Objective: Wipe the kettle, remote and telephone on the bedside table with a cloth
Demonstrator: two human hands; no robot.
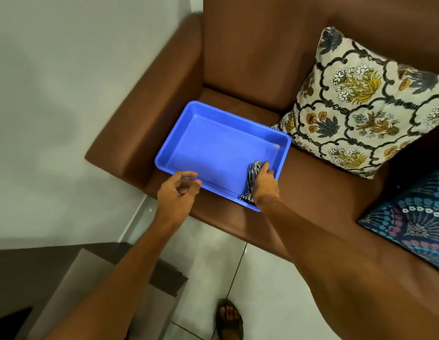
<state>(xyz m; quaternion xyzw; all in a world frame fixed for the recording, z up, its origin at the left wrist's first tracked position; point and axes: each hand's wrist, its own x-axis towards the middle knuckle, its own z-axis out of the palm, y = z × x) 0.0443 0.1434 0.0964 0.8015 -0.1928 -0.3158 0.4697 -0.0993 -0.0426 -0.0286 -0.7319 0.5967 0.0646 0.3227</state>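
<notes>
A blue-and-white striped cloth [251,179] lies bunched in the near right corner of a blue plastic tray [213,146] on a brown sofa seat. My right hand [264,183] is closed on the cloth inside the tray. At the tray's near rim, my left hand [177,192] hovers with curled, parted fingers and holds nothing. No kettle, remote, telephone or bedside table is in view.
The brown sofa [238,57] has its armrest [144,114] left of the tray. A floral cushion [361,106] leans at the back right, and a dark patterned cushion [415,217] lies at the right. White floor tiles [238,278] and my sandalled foot [229,317] are below.
</notes>
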